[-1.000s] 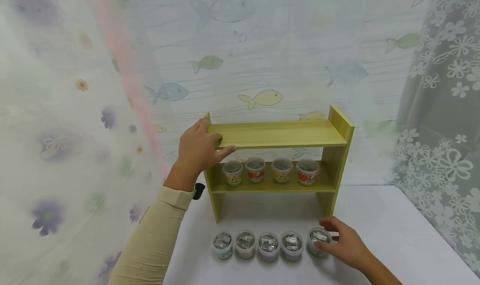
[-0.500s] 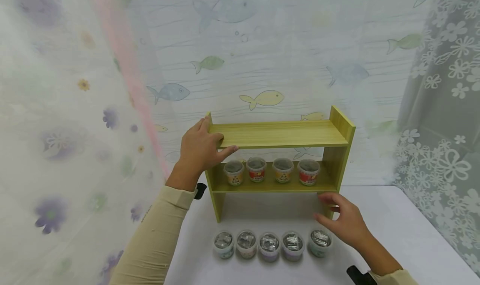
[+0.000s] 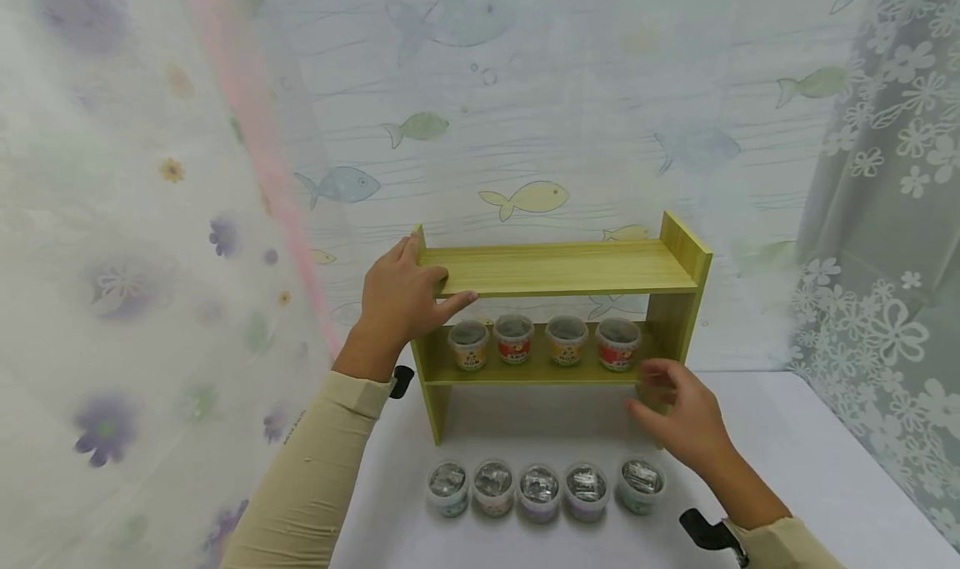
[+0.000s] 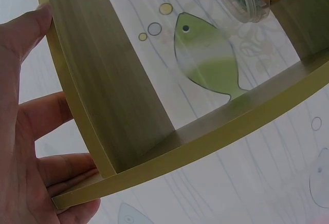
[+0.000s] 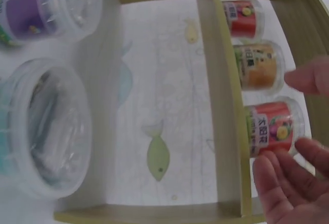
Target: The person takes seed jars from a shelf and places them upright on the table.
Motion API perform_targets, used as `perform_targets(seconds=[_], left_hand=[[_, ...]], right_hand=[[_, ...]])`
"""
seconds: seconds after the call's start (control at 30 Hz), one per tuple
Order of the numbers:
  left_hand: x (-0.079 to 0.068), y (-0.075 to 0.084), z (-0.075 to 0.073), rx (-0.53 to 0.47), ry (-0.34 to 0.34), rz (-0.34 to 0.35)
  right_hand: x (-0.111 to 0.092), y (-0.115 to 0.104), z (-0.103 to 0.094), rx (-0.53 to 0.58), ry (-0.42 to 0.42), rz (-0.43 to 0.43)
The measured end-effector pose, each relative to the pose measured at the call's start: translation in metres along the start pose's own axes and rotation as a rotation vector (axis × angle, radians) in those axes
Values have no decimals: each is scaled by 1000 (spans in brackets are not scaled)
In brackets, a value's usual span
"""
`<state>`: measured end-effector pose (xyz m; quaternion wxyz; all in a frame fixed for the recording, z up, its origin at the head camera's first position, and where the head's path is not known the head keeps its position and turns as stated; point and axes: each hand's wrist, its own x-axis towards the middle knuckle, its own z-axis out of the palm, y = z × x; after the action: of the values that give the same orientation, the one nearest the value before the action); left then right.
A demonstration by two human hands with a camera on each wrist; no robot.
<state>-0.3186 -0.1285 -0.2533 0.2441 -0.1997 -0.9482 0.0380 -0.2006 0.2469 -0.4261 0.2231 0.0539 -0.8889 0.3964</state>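
Note:
My left hand (image 3: 397,294) grips the upper left corner of a yellow-green wooden shelf unit (image 3: 562,269). In the left wrist view, the thumb lies on the board's edge and the fingers wrap round the corner. My right hand (image 3: 686,415), holding nothing, hovers by the unit's right upright, fingers loosely bent and apart. Nearest to it on the middle board is a clear tub with a red label (image 3: 618,356); in the right wrist view the fingertips (image 5: 307,147) overlap this red-labelled tub (image 5: 272,131). An orange-labelled tub (image 3: 566,352) stands beside it, with two more tubs further left.
Several tubs with silvery packets inside stand in a row before the unit, among them a teal one (image 3: 640,498) at the right end and a purple one (image 3: 539,511). A white cloth (image 3: 780,452) covers the table. Behind hangs a fish-print curtain (image 3: 630,94).
My right hand has left the teal tub at the right end of the front row and moved up to the shelf's middle board. The left hand keeps its grip; the tubs stay put.

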Motion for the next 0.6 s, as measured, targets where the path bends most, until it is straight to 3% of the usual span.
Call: perform_targets(seconds=[0.17, 0.6], left_hand=[[-1, 0, 0, 2, 1, 3], [1, -1, 1, 43, -5, 25]], right_hand=[[8, -4, 2, 21, 9, 45], [44, -13, 6, 81, -90, 162]])
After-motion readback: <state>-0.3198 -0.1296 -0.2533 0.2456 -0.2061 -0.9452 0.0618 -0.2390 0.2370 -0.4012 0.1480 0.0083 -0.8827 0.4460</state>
